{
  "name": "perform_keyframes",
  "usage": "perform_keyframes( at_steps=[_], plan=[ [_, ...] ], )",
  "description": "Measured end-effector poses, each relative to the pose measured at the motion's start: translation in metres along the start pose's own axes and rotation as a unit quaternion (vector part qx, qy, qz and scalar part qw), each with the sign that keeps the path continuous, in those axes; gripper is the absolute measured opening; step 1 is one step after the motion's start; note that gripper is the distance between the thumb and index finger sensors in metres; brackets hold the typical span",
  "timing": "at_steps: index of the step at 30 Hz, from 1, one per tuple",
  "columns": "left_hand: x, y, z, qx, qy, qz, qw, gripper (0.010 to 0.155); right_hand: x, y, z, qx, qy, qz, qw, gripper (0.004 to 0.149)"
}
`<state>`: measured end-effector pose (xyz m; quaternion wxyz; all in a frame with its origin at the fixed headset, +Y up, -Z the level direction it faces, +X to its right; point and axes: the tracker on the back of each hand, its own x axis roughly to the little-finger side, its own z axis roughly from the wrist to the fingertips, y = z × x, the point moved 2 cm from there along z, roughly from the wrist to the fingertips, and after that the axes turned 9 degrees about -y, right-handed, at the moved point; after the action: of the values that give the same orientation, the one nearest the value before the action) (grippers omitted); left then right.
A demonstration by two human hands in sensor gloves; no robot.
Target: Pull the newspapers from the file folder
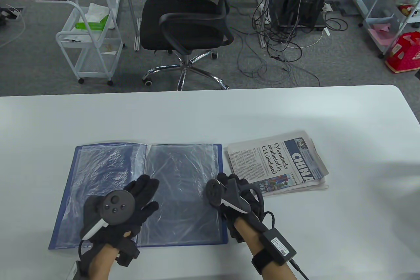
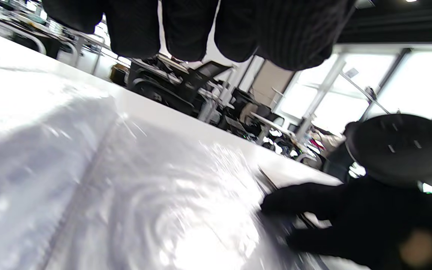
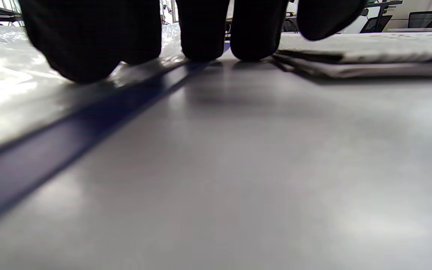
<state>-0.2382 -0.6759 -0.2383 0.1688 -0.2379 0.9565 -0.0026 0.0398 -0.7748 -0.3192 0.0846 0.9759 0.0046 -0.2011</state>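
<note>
- On the white table [image 1: 210, 112] the blue file folder [image 1: 62, 207] lies open, its clear sleeves [image 1: 183, 178] looking bare of paper, while the folded newspapers [image 1: 279, 161] sit just beside its right edge — already out, by the look of it
- Left hand [image 1: 119, 209] rests flat on the sleeves near the fold, fingers spread and clamped on nothing
- Right hand [image 1: 234, 194] is down at the folder's right edge; in the right wrist view its fingertips [image 3: 204, 33] touch the cover's blue border and the table, the paper stack just to their right. Whether they pinch the edge I cannot tell
- Judging by this, the pulling step seems finished; what is left would call for lifting both hands away, or checking further sleeves for another paper
- Beyond the far edge stand a black office chair [image 1: 187, 20] and a white trolley [image 1: 90, 37] — well apart, nothing in the way on the table itself
</note>
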Motion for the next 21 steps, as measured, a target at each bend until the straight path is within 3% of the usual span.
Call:
perform_keyframes(
  at_steps=[5,9,15,21],
  plan=[
    [0.048,0.02,-0.013,-0.042,0.075,-0.01,0.996,0.065,0.0,0.0,0.0,0.0,0.0,0.0,1.0,0.057],
    [0.089,0.021,-0.022,-0.056,0.145,-0.034,0.987,0.065,0.0,0.0,0.0,0.0,0.001,0.001,1.0,0.057],
    [0.144,0.008,-0.036,-0.021,0.243,-0.078,0.967,0.066,0.001,0.0,0.0,0.0,0.001,0.001,1.0,0.056],
    [0.176,-0.009,-0.047,-0.004,0.308,-0.099,0.946,0.075,0.001,0.0,0.0,0.0,0.001,0.002,1.0,0.057]
  ],
)
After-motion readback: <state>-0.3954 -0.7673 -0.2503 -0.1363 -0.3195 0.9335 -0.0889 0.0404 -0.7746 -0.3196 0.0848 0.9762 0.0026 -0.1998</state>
